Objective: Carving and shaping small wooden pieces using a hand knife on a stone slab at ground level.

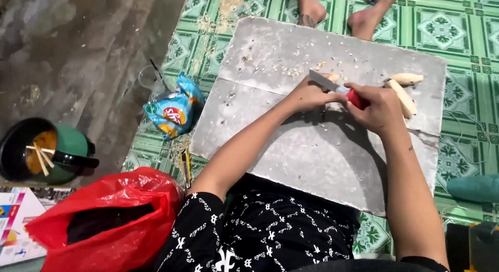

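My right hand (378, 107) grips a knife by its red handle (357, 99). The grey blade (323, 80) points up and left over a grey stone slab (291, 157) that lies on the floor. My left hand (307, 95) is closed around a small pale piece (332, 78) right under the blade; most of that piece is hidden by the fingers. Two peeled pale tubers (404, 90) lie on the slab just right of my right hand. Small pale shavings (299, 69) are scattered across the far half of the slab.
A green patterned mat (462, 27) lies under the slab. Another person's bare feet (338, 14) rest at the far edge. A blue snack bag (174, 109), a red plastic bag (114, 220) and a green pot (44, 152) with sticks are at left.
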